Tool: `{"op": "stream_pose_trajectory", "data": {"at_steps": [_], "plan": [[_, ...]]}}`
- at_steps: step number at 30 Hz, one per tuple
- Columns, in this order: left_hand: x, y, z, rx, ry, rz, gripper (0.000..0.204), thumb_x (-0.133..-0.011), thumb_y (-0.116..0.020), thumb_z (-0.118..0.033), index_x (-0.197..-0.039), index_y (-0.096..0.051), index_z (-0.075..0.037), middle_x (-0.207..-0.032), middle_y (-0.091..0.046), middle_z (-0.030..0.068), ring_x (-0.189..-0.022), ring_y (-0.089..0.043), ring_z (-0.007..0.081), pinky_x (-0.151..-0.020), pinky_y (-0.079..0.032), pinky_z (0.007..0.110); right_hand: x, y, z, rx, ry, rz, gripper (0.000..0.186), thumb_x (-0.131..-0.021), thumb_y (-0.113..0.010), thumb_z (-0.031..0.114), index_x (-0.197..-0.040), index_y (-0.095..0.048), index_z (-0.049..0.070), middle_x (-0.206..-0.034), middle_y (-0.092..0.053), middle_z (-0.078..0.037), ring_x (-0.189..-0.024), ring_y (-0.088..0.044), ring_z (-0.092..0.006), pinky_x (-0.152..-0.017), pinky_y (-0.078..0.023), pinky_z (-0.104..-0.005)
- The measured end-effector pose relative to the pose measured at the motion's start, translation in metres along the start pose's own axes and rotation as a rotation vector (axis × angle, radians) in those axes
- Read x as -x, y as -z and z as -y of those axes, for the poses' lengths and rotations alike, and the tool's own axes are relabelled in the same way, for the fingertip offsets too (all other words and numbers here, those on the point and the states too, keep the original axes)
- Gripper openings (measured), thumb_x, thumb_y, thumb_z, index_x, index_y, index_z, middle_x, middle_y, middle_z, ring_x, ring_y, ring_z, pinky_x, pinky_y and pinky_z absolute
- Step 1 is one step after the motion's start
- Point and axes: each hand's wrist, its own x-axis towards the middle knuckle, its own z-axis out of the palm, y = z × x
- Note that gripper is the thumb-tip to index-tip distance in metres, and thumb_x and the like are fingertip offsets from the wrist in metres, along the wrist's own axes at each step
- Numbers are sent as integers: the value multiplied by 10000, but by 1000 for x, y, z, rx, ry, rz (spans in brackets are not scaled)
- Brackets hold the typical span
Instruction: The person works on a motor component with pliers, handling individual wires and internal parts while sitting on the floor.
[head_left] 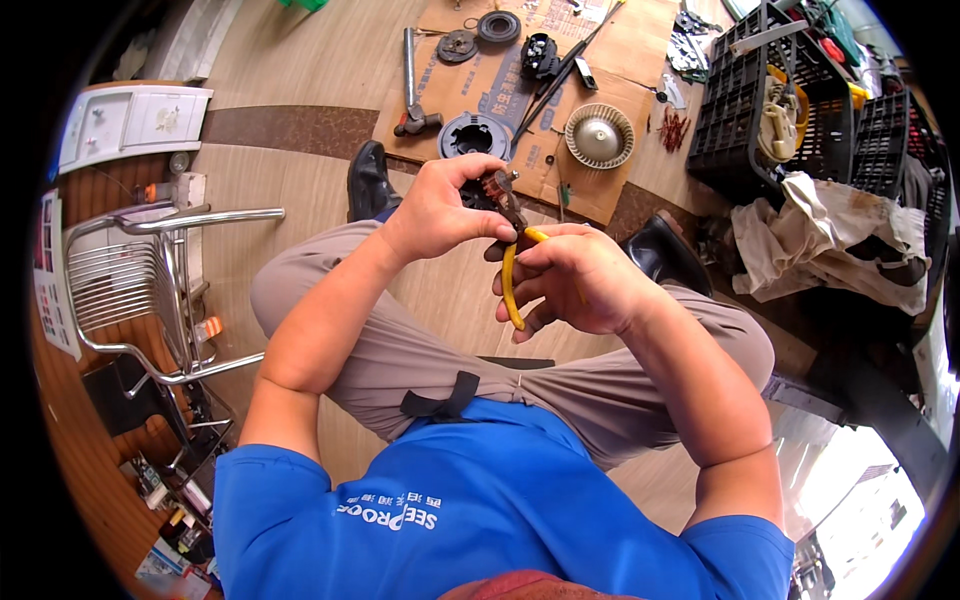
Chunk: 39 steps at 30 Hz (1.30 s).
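My left hand [438,212] is closed around a small motor armature [496,184] with a copper-coloured part and a short metal shaft end. Pliers with yellow handles [511,290] are gripped in my right hand [592,280], whose fingers curl about the handles. Their dark jaws meet the armature beside my left thumb; the exact contact is too small to make out. Both hands are held together above the floor, between my knees. My left fingers hide part of the armature.
A cardboard sheet [455,95] ahead carries a hammer [410,85], a round dark housing [474,137], a fan wheel [600,136] and several motor parts. Black crates [735,120] and a pale cloth [830,245] are at right. A metal chair [120,285] stands at left.
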Motion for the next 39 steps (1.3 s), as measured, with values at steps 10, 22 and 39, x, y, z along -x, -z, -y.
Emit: {"op": "stream_pose_trajectory", "data": {"at_steps": [10,22,39], "plan": [[-5,-3,1,-85,-80,37,529,-652,-890,-196,-1045,-623,36,-838,-625,37,-779,-547,91,-721,-473,260,1,3,-11,-34,22,12,225,-912,-496,134,-1098,-530,11,-891,-597,-136,-758,-658,-277,-567,-559,-430],[-25,-11,-12,-114,-44,33,502,-658,-884,-188,-1034,-627,23,-854,-634,33,-784,-557,91,-729,-479,263,29,19,-6,-267,78,10,472,-823,-606,198,-1270,-554,56,-1196,-627,-143,-1038,-596,-240,-827,-471,-430],[-25,-17,3,49,177,76,503,-674,-880,-135,-1069,-597,-7,-896,-652,13,-847,-583,84,-790,-487,256,33,21,3,-44,13,-55,602,-764,-526,29,-1356,-438,-38,-1233,-601,-198,-1114,-625,-309,-831,-572,-492]]}}
